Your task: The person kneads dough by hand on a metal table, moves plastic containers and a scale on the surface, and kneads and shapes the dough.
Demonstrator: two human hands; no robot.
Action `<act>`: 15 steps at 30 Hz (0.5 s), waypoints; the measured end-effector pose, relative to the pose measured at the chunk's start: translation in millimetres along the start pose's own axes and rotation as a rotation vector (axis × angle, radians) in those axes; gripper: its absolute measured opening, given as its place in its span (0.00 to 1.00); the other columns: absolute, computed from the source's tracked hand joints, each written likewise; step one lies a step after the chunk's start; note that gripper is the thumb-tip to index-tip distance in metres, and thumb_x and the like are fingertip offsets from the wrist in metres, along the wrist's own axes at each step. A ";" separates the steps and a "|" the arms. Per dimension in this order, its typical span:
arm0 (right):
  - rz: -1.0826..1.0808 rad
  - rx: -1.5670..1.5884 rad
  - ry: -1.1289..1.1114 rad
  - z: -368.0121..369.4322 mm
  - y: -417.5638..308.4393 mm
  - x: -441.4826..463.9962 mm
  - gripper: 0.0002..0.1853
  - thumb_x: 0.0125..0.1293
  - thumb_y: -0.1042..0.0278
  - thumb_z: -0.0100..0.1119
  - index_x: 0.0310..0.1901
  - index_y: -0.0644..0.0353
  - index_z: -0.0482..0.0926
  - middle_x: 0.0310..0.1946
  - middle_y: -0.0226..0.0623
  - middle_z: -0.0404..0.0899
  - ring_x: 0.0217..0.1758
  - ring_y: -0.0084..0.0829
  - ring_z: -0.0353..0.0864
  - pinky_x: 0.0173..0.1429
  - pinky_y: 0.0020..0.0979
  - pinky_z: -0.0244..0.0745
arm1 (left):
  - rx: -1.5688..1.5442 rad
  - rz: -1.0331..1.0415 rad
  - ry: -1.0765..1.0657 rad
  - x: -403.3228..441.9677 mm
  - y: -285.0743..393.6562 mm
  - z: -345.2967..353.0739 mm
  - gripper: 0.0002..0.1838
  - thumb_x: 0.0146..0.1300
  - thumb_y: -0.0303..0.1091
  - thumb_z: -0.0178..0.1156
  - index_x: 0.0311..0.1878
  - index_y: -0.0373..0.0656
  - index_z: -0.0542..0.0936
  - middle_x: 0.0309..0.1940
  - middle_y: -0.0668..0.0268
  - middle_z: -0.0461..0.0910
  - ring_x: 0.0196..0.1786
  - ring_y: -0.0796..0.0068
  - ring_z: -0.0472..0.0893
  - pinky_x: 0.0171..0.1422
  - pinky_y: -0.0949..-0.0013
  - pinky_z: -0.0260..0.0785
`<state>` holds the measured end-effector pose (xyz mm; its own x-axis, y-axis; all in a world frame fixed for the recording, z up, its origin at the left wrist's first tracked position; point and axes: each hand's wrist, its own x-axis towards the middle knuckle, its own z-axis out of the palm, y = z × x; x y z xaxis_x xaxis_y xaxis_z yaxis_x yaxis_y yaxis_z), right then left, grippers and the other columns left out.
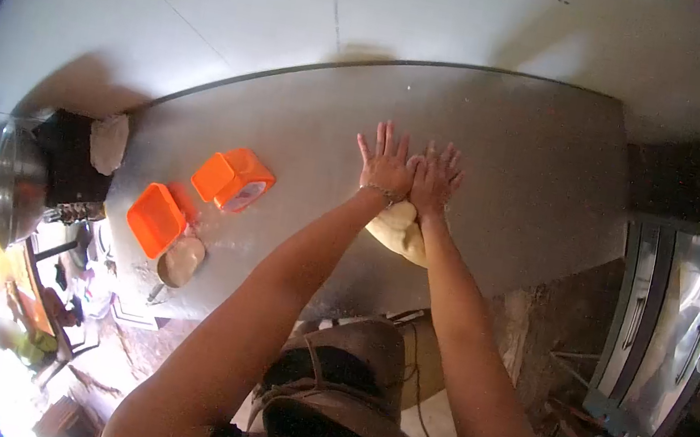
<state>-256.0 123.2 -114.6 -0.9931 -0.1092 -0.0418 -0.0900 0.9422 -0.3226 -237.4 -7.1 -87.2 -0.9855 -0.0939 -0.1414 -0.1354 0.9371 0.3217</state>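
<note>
A pale lump of dough (398, 233) lies on the grey worktop (520, 172), partly covered by my wrists. My left hand (386, 168) is open, fingers spread and pointing away from me, its heel at the dough's far edge. Close beside it, thumbs nearly touching, my right hand (434, 177) is also open with fingers spread. Both arms reach straight over the dough; whether any of it lies under the palms is hidden. A bracelet circles my left wrist.
To the left stand an orange kitchen scale (234, 179), an orange tray (156, 220) and a round, handled pan or sieve (180, 262) near the edge. A large metal bowl (19, 183) is farther left. An oven-like cabinet (664, 329) stands right; a wall runs behind.
</note>
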 end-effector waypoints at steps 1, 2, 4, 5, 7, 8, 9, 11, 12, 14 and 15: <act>-0.035 -0.006 -0.090 -4.2 -0.2 -23.1 0.36 0.86 0.42 0.34 0.85 0.55 0.59 0.88 0.54 0.50 0.92 0.56 0.42 0.88 0.69 0.32 | -0.071 0.069 -0.129 -17.9 -6.2 4.1 0.38 0.84 0.58 0.35 0.87 0.44 0.58 0.91 0.50 0.41 0.92 0.48 0.35 0.89 0.27 0.23; -0.018 0.001 -0.083 -13.8 -4.8 -46.2 0.36 0.86 0.42 0.34 0.85 0.55 0.59 0.88 0.54 0.50 0.92 0.56 0.42 0.88 0.69 0.32 | -0.062 0.086 -0.136 -40.3 -12.2 2.5 0.38 0.84 0.58 0.35 0.87 0.44 0.58 0.91 0.50 0.41 0.92 0.48 0.35 0.89 0.27 0.23; -0.110 0.298 -0.276 -46.0 -18.5 -92.2 0.35 0.86 0.42 0.37 0.82 0.57 0.64 0.85 0.55 0.58 0.89 0.53 0.53 0.88 0.64 0.42 | -0.456 0.198 -0.090 -92.0 -29.0 -4.5 0.36 0.85 0.56 0.37 0.84 0.44 0.65 0.89 0.50 0.52 0.92 0.51 0.44 0.91 0.34 0.28; -0.100 0.302 -0.270 -66.8 -17.7 -114.3 0.35 0.86 0.42 0.37 0.82 0.57 0.64 0.85 0.55 0.58 0.89 0.53 0.53 0.88 0.64 0.42 | -0.452 0.208 -0.096 -116.8 -39.5 -17.2 0.36 0.85 0.56 0.37 0.84 0.44 0.65 0.89 0.50 0.52 0.92 0.51 0.44 0.91 0.34 0.28; -0.200 0.590 -0.332 -100.4 6.8 -156.3 0.37 0.85 0.38 0.40 0.81 0.58 0.66 0.83 0.56 0.63 0.87 0.51 0.59 0.87 0.60 0.51 | -0.699 0.470 -0.129 -169.0 -60.3 -48.3 0.30 0.84 0.51 0.41 0.76 0.41 0.76 0.82 0.47 0.66 0.87 0.47 0.60 0.90 0.41 0.44; -0.202 0.703 -0.278 -110.6 23.5 -176.1 0.38 0.84 0.36 0.42 0.81 0.59 0.66 0.81 0.56 0.65 0.86 0.50 0.61 0.86 0.59 0.54 | -0.693 0.473 -0.123 -188.6 -67.1 -50.8 0.30 0.84 0.51 0.41 0.76 0.41 0.76 0.82 0.47 0.66 0.87 0.47 0.60 0.90 0.41 0.44; -0.101 0.751 -0.056 -111.6 45.4 -182.2 0.41 0.83 0.32 0.44 0.81 0.60 0.66 0.80 0.56 0.67 0.85 0.50 0.63 0.85 0.58 0.57 | -0.804 0.390 -0.107 -205.2 -73.9 -52.4 0.30 0.84 0.52 0.43 0.72 0.39 0.79 0.79 0.47 0.71 0.84 0.44 0.65 0.88 0.45 0.51; 0.272 0.515 0.258 -88.5 80.5 -196.0 0.42 0.83 0.30 0.42 0.79 0.62 0.70 0.78 0.56 0.70 0.81 0.51 0.69 0.84 0.53 0.58 | -0.916 0.291 -0.097 -227.9 -80.6 -50.5 0.31 0.83 0.53 0.44 0.68 0.37 0.82 0.75 0.46 0.76 0.81 0.42 0.70 0.87 0.48 0.57; 0.274 0.513 0.257 -46.3 91.7 -209.6 0.42 0.83 0.30 0.42 0.79 0.62 0.70 0.78 0.56 0.70 0.81 0.51 0.69 0.84 0.53 0.58 | -0.956 0.202 -0.001 -232.6 -78.0 -44.6 0.31 0.83 0.53 0.45 0.66 0.36 0.83 0.72 0.46 0.78 0.77 0.42 0.74 0.82 0.49 0.63; 0.140 0.424 0.278 30.2 110.2 -217.8 0.42 0.84 0.31 0.40 0.78 0.63 0.70 0.76 0.55 0.71 0.78 0.51 0.71 0.82 0.52 0.60 | -1.002 0.124 0.108 -226.3 -74.7 -47.7 0.30 0.83 0.53 0.46 0.64 0.35 0.84 0.70 0.45 0.80 0.73 0.43 0.78 0.78 0.49 0.69; 0.129 0.421 0.280 12.6 91.1 -211.7 0.42 0.84 0.31 0.40 0.78 0.63 0.70 0.76 0.55 0.71 0.78 0.51 0.71 0.82 0.52 0.60 | -1.017 0.005 0.037 -221.3 -74.0 -56.1 0.30 0.82 0.53 0.47 0.64 0.34 0.84 0.69 0.43 0.80 0.72 0.44 0.79 0.76 0.49 0.70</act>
<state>-53.0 228.2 -146.9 -0.9813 0.1426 0.1290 0.0155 0.7274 -0.6860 -15.1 -74.5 -27.2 -0.9866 -0.1167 -0.1143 -0.1369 0.2089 0.9683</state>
